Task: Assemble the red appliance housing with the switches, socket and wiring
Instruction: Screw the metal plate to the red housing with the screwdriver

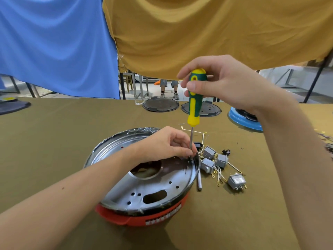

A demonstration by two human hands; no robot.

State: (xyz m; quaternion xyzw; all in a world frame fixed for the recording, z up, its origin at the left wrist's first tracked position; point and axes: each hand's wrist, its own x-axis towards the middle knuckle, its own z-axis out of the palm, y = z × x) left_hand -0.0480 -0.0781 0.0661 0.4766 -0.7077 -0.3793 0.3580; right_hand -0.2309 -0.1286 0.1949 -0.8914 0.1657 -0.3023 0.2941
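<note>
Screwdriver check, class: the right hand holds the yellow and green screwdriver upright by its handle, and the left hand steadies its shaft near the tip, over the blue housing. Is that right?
One detail is wrong. The head view shows the housing is red, not blue. The rest holds: the right hand holds the screwdriver upright by its handle, and the left hand steadies the shaft near the tip.

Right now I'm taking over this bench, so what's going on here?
A person is screwing something down on the metal plate of the upturned red housing. The right hand grips the screwdriver upright by its handle, while the left hand pinches the shaft near the tip at the plate's far edge. Four grey switches with loose wires lie beside it, not fitted.
</note>
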